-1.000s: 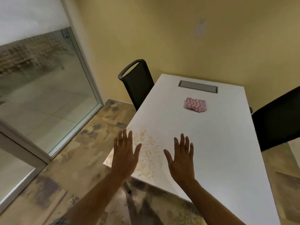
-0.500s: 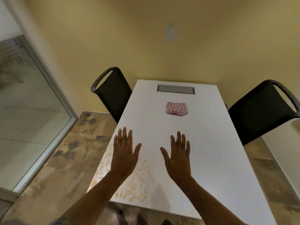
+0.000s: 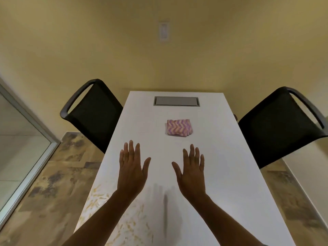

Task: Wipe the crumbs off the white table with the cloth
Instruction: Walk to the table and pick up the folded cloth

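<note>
A folded pink cloth [image 3: 179, 129] with a zigzag pattern lies on the white table [image 3: 230, 174], past the middle. Yellowish crumbs [image 3: 99, 199] are scattered over the near left corner, partly hidden by my left forearm. My left hand [image 3: 132, 167] and my right hand [image 3: 191, 170] hover above the table with fingers straight and spread, palms down, holding nothing. Both hands are well short of the cloth.
A grey cover plate [image 3: 176, 101] is set into the table's far end by the yellow wall. One black chair [image 3: 92, 112] stands at the left side, another black chair [image 3: 280, 125] at the right. A glass partition [image 3: 21, 148] runs along the far left.
The view has swung right and squared up with the table, so the right chair has come fully into sight. Both hands stay open and spread, now nearer the cloth and past the crumbs.
</note>
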`<action>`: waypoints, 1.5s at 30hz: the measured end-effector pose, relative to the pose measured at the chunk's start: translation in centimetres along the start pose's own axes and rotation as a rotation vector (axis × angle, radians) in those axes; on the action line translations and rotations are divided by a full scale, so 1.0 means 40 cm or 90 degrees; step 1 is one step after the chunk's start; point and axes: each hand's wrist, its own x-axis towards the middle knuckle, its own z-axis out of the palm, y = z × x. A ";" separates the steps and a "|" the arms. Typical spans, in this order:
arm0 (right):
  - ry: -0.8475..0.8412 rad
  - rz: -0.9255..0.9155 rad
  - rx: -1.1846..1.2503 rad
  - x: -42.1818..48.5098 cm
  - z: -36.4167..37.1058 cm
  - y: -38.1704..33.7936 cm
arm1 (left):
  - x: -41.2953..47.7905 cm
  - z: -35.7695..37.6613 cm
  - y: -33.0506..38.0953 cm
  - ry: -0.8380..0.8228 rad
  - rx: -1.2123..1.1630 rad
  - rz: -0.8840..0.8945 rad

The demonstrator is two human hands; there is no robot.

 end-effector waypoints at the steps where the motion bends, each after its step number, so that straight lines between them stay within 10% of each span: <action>1: -0.001 0.003 -0.002 0.021 0.011 0.005 | 0.026 0.015 0.000 0.000 -0.003 0.005; 19: -0.007 0.084 -0.074 0.358 0.304 0.136 | 0.431 0.407 -0.066 -0.138 -0.050 0.083; 45: -0.125 0.106 -0.087 0.646 0.623 0.341 | 0.664 0.750 -0.001 -0.252 -0.358 -0.164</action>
